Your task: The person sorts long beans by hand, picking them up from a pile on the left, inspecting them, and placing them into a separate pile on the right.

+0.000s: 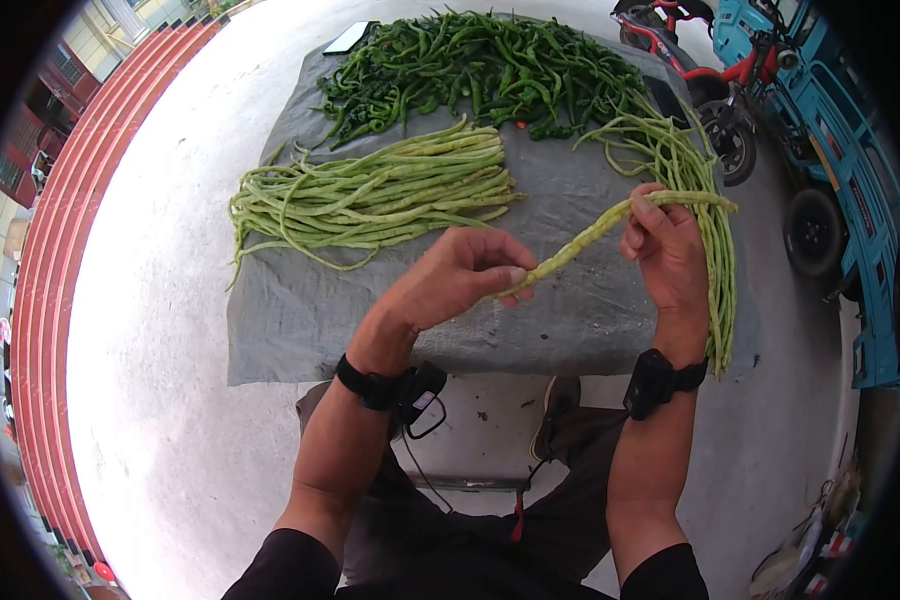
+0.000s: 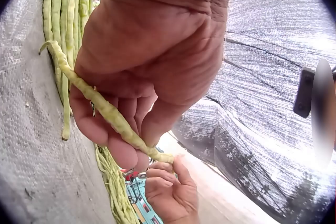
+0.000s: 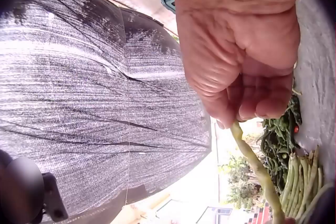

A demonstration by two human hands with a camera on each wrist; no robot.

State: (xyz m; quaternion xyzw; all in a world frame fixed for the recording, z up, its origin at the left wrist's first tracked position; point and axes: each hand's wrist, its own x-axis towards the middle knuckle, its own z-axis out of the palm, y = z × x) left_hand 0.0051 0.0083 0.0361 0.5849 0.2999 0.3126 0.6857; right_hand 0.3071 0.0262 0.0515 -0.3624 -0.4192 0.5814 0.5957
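Note:
A pale yellow-green, bumpy long bean (image 1: 582, 243) stretches slantwise between both hands above the grey cloth. My left hand (image 1: 460, 275) pinches its lower part between thumb and fingers; in the left wrist view the bean's thin curved tip (image 2: 51, 46) sticks out past the palm. Higher up, my right hand (image 1: 670, 255) holds the bean between thumb and forefinger, the other fingers curled in. Right behind that hand a bunch of long beans (image 1: 722, 300) lies along the cloth's right side. A larger bundle of long beans (image 1: 380, 192) lies beyond the left hand.
A big heap of green peppers (image 1: 480, 70) covers the far end of the grey cloth (image 1: 300, 320). Near its corner lies a white flat object (image 1: 350, 37). Red steps (image 1: 50, 330) run along the left; a blue vehicle (image 1: 840, 170) and a red scooter (image 1: 735, 85) stand at the right.

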